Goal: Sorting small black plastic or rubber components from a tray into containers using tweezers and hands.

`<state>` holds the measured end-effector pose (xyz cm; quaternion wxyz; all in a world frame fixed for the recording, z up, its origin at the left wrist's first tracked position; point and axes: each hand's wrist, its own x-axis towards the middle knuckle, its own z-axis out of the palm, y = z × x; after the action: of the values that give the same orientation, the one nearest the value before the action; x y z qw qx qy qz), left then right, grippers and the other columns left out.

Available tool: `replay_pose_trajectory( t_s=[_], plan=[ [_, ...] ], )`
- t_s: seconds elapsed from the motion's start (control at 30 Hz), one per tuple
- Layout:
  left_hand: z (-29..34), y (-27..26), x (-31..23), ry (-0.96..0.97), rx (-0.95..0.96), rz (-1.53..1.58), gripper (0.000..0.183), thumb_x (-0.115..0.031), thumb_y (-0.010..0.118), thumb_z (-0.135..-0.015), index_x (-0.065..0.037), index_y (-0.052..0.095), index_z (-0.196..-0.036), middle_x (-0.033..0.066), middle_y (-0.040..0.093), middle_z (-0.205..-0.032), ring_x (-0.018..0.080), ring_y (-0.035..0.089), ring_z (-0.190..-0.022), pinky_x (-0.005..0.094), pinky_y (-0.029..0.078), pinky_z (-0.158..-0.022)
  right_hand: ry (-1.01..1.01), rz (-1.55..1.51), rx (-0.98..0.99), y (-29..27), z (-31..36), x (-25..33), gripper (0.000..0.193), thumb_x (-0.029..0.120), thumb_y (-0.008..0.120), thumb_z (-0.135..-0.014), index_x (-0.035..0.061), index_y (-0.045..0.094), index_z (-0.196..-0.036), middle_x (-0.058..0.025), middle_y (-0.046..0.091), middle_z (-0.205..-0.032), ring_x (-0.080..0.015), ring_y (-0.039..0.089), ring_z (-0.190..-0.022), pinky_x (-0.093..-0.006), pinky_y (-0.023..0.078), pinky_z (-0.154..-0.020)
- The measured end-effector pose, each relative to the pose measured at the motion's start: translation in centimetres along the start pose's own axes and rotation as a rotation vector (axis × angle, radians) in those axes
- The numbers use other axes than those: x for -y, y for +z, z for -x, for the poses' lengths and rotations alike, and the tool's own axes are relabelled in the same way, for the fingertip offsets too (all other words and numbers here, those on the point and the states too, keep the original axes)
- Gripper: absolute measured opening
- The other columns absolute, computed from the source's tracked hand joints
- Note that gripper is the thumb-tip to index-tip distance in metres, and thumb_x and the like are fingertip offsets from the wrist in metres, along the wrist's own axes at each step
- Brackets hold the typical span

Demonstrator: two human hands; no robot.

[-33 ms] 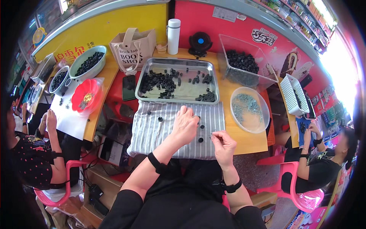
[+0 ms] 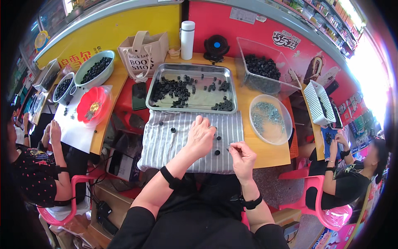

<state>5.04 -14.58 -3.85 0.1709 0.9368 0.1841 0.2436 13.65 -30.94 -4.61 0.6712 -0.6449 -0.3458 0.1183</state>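
Note:
My left hand [image 2: 201,136] rests on the grey-and-white striped cloth [image 2: 166,149] with its fingers curled down. A small black round part [image 2: 214,128] peeks out at its right side; whether the hand grips anything is hidden. To the right, my right hand [image 2: 242,155] pinches thumb and forefinger together over the cloth's edge. Something tiny and dark shows at the fingertips, too small to name. More black round parts [image 2: 217,152] lie on the cloth between and around the hands. Beyond the cloth stands a metal tray [image 2: 192,110] with many such parts.
A round clear tub [image 2: 273,140] of small silvery metal pieces sits right of the cloth. Behind it is a clear bin [image 2: 265,45] of black parts. A white bottle [image 2: 187,41], black fan [image 2: 217,46] and beige bag [image 2: 145,54] line the back. People sit on both sides.

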Motion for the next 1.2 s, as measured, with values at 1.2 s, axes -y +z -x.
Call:
replay_pose_trajectory(
  t_s=[1.2],
  plan=[
    [4.3,-2.9,-2.7,-0.051,-0.227,0.554,0.018,0.004,0.071,-0.069,0.001,0.067,-0.087,0.0110,0.064,-0.086,0.0246,0.061,-0.081,0.0359,0.050,-0.068,-0.414,0.159,0.210,2.9,-0.4,3.6,0.019,-0.009,0.065,-0.083,-0.0008,0.066,-0.100,-0.0089,0.063,-0.087,-0.0193,0.062,-0.079,-0.0295,0.050,-0.068]
  ],
)
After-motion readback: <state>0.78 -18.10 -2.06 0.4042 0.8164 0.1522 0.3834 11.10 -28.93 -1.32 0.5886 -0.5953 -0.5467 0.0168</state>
